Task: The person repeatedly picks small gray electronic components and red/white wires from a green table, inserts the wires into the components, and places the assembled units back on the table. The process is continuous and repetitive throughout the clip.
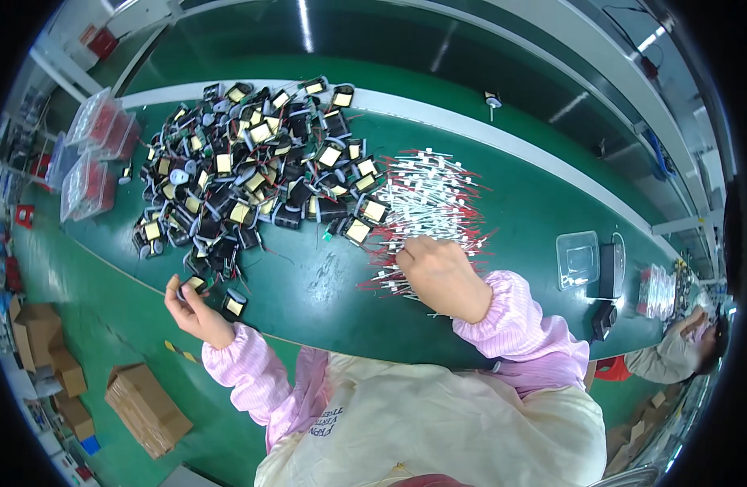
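Observation:
My left hand [196,316] is closed around a small black part with a cream-yellow pad [196,283], held at the table's near left edge. A similar black part [235,303] lies on the table just right of that hand. Beyond it spreads a big heap of such black parts [255,184], with grey edges and thin red and green wires. My right hand [441,272] reaches onto a pile of short red and white wires with white connectors [435,191]. Its fingers are curled down into the near part of the pile, and their tips are hidden.
The green tabletop [325,280] has a pale far rail [438,122]. Clear plastic boxes [89,189] stand at the left; an open clear tray [578,260] and a black device [612,269] are at the right. Cardboard boxes [148,410] lie on the floor. Another person [674,355] sits far right.

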A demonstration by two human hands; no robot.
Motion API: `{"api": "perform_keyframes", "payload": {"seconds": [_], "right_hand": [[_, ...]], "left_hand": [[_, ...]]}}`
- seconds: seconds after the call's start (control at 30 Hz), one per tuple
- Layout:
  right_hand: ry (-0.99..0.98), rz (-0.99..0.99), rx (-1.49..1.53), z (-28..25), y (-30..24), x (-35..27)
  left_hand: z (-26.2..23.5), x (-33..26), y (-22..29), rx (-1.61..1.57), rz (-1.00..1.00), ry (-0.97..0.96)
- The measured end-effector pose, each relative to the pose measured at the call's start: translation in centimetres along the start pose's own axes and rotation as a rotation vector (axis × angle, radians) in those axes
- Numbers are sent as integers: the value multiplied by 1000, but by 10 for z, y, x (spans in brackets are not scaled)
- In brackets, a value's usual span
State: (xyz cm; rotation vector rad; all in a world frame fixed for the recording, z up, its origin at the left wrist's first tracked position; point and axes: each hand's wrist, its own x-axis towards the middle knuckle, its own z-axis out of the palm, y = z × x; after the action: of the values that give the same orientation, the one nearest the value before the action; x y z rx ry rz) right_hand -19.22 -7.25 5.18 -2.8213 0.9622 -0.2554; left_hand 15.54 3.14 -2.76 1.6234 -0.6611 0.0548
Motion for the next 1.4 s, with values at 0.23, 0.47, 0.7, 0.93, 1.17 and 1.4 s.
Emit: {"api": "perform_keyframes", "payload": {"seconds": [0.23, 0.47, 0.7, 0.93, 1.17, 1.4], "right_hand": [[47, 23, -36, -8, 5, -7], [215, -13, 24, -28, 15, -12], [392, 46, 356, -48, 25, -19], [342, 330, 1039, -69, -9, -45], [194, 258, 1121, -72, -24, -53], [242, 222, 1189, -69, -28, -53]], "left_hand": [[13, -2, -1, -162, -17, -14], [28, -20, 39, -72, 274, 94], [43, -55, 101, -519, 105, -206], [45, -102, 162, -523, 136, -439], [42, -107, 212, -34, 559, -855], [44, -113, 195, -199, 540, -979]]}}
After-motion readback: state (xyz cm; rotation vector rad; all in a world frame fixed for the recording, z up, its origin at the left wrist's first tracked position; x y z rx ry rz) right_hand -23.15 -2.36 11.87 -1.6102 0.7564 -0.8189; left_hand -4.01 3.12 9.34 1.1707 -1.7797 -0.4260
